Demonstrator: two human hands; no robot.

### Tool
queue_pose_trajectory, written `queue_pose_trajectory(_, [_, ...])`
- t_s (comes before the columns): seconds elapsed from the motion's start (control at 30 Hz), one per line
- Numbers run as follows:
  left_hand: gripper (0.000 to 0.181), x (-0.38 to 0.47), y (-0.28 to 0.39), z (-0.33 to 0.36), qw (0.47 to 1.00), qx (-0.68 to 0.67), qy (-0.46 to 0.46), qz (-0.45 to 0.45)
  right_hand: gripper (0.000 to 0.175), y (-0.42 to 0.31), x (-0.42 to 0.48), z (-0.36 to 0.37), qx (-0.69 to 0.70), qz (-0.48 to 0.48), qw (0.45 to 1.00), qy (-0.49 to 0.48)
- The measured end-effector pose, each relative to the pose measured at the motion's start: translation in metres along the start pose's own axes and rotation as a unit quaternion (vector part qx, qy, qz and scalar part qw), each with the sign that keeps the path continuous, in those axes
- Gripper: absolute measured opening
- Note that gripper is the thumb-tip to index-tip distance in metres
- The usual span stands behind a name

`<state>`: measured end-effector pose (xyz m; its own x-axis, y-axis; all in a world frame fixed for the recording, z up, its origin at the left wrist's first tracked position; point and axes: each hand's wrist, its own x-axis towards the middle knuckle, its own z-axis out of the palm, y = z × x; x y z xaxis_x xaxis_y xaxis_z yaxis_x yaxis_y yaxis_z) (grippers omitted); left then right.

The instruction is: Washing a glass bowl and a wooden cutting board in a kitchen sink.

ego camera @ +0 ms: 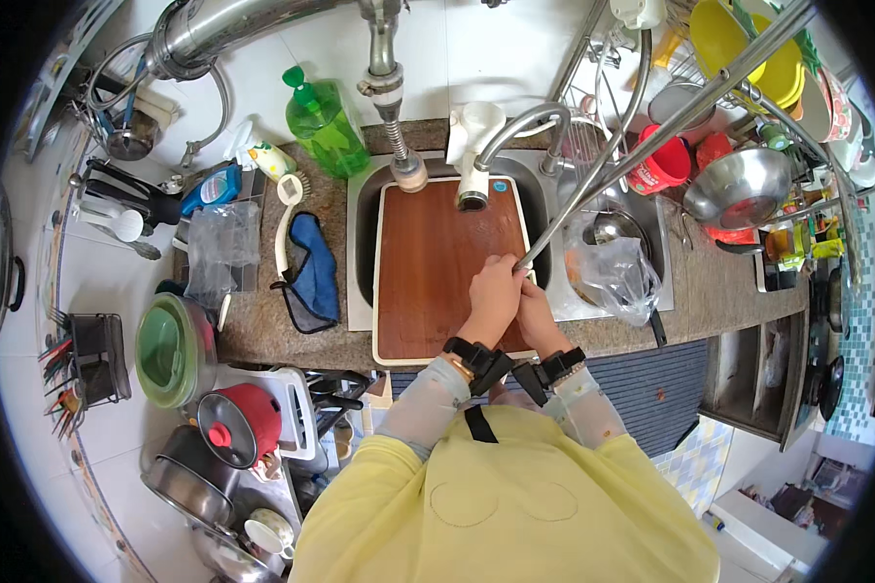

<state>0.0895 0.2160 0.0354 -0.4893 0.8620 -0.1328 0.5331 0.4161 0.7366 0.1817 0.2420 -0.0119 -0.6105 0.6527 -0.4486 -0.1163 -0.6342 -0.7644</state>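
Observation:
My left hand [493, 299] and my right hand [541, 315] are close together with curled fingers, over the right front part of a brown cutting board [437, 255] with a pale rim. The board lies across the left sink basin, its front end reaching past the counter edge. A long metal rack pole [649, 153] slants down to my fingers. Its lower end meets them, but whether they grip it or pass in front cannot be told. Anything inside my fingers is hidden. Beyond the board, a curved metal faucet [521, 120] carries a white filter [474, 171].
Left of the sink lie a blue cloth [312, 273] and a scrub brush [286, 226], near a green pump bottle [328, 127]. The right basin [667, 270] holds a pan under a plastic bag [620, 280]. A metal bowl [736, 186] and red tub [658, 162] stand farther right.

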Motion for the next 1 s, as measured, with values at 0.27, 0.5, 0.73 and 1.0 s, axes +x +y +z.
queue_pose_trajectory(0.27, [0.015,-0.021,0.002,0.001,0.976,-0.218,0.009,0.026,0.029,0.038,0.005,-0.006,0.183,0.016,0.982,-0.036])
queue_pose_trajectory(0.5, [0.01,-0.013,-0.015,-0.026,0.915,-0.398,-0.064,-0.026,0.02,0.035,0.028,0.007,0.233,0.074,0.97,0.007])
queue_pose_trajectory(0.73, [0.01,0.004,-0.013,-0.085,0.921,-0.351,-0.167,0.008,0.034,0.006,-0.004,-0.019,-0.473,-0.16,0.863,-0.079])
queue_pose_trajectory(1.0, [0.01,0.007,-0.002,-0.117,0.926,-0.313,-0.213,-0.003,0.047,-0.036,-0.07,-0.04,-0.745,-0.265,0.501,-0.35])
